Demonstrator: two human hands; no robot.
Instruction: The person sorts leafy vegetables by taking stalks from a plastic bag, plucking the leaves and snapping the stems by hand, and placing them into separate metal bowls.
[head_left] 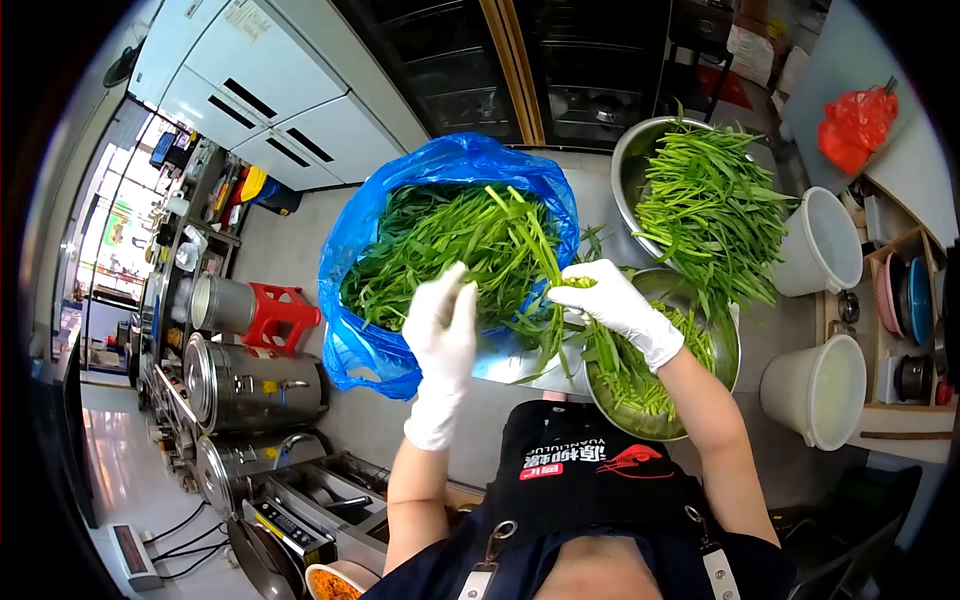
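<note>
My right hand, in a white glove, is closed around a small bunch of green stems that stand up from the fist, leaves hanging below. My left hand, also gloved, is raised over the near edge of a blue plastic bag full of leafy greens; its fingers are curled, and whether anything is between them is too small to tell. Beside my right wrist is a metal bowl with cut stems. Behind it a larger metal bowl is heaped with long greens.
Two white buckets stand at the right, near a shelf with pans. On the left are a red stool, large steel pots and a counter. White cabinets and dark glass doors are at the back.
</note>
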